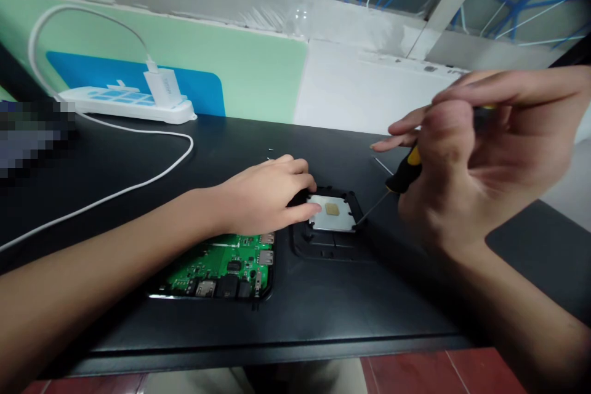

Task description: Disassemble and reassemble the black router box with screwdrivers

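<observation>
My left hand (pixel 265 194) rests on the black table, fingers curled, fingertips pressing the left edge of a small silver metal plate (pixel 333 214) with a tan square pad in its middle. The plate lies in a black plastic cover (pixel 329 245). My right hand (pixel 480 154) is closed round a black and yellow screwdriver (pixel 405 173); its thin shaft slants down to the plate's right corner. A green circuit board (pixel 221 268) in the black lower shell lies under my left wrist.
A white power strip (pixel 124 101) with a white charger (pixel 161 87) plugged in stands at the back left; its white cable (pixel 138 184) loops across the table (pixel 323 314). A green, blue and white wall panel runs behind. The table's front edge is close.
</observation>
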Demonstrator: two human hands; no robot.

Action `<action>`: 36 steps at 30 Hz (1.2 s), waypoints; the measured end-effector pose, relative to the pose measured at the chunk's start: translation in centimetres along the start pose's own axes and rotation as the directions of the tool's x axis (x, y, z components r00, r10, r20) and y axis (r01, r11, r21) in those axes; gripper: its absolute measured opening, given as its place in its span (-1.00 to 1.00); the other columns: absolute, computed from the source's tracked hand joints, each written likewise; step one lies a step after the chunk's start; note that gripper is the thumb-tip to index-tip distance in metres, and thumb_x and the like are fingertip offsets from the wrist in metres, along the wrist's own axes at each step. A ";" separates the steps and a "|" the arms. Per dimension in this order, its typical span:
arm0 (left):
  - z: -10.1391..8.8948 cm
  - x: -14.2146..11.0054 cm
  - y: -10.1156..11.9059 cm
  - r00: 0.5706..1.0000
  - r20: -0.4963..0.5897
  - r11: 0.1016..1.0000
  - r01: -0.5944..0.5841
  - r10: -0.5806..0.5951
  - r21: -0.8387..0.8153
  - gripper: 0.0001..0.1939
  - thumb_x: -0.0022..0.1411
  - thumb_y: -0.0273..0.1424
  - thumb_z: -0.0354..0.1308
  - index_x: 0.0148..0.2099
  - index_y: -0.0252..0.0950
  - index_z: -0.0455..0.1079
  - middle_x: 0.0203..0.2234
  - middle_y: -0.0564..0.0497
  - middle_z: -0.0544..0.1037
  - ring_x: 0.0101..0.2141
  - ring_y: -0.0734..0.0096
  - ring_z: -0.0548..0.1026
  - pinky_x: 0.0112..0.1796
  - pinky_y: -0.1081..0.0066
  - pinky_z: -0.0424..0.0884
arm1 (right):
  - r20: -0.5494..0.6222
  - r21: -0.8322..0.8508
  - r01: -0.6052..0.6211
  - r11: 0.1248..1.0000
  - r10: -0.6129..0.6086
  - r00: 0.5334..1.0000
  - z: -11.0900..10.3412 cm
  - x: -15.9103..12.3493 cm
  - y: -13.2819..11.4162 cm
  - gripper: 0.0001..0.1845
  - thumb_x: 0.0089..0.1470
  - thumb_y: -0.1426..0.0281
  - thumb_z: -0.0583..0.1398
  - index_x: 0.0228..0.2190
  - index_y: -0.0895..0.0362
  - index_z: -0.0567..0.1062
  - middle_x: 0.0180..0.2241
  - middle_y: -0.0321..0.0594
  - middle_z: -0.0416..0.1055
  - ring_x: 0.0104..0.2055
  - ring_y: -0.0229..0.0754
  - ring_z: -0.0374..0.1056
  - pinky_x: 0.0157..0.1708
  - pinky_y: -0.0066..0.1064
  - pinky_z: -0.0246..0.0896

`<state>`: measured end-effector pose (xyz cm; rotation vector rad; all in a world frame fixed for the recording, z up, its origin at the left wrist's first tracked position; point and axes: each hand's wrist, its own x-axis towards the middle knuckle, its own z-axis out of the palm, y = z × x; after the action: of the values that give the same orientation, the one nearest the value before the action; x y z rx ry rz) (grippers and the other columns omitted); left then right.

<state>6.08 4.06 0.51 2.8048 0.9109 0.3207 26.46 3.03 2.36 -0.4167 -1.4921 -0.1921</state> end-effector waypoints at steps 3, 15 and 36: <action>0.0 0.0 -0.1 1.000 -0.001 1.000 -0.009 0.009 0.006 -0.57 0.49 -0.13 -0.01 0.13 -0.30 0.47 0.00 -0.15 0.50 0.04 0.07 0.43 0.06 0.15 0.35 | 0.030 -0.037 -0.016 0.999 0.017 0.999 -0.5 0.0 0.3 -0.84 0.21 0.28 0.30 -0.15 0.00 0.57 -0.27 -0.40 0.40 -0.39 -0.44 0.42 -0.54 -0.56 0.37; 0.1 0.1 0.0 1.000 -0.007 1.000 -0.004 0.004 -0.006 -0.57 0.49 -0.12 -0.01 0.12 -0.30 0.47 -0.01 -0.14 0.50 0.02 0.08 0.43 0.05 0.16 0.35 | -0.008 0.086 -0.044 0.995 0.045 0.999 0.3 0.1 -0.3 -0.92 0.19 0.30 0.30 -0.23 -0.05 0.56 -0.29 -0.42 0.45 -0.50 -0.45 0.39 -0.59 -0.54 0.39; 0.1 0.1 0.0 1.000 -0.006 1.000 -0.011 0.011 -0.005 -0.58 0.49 -0.14 0.01 0.12 -0.31 0.48 -0.04 -0.13 0.50 -0.01 0.10 0.44 0.01 0.16 0.37 | -0.097 0.073 -0.174 0.982 0.181 0.979 0.6 -0.2 -1.1 -0.62 0.30 0.45 0.03 -0.21 -0.06 0.64 -0.44 -0.36 0.51 -0.47 -0.30 0.47 -0.55 -0.43 0.45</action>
<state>6.18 4.12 0.44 2.8071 0.8946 0.3329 25.48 2.24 2.37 -0.4793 -1.3481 -0.0234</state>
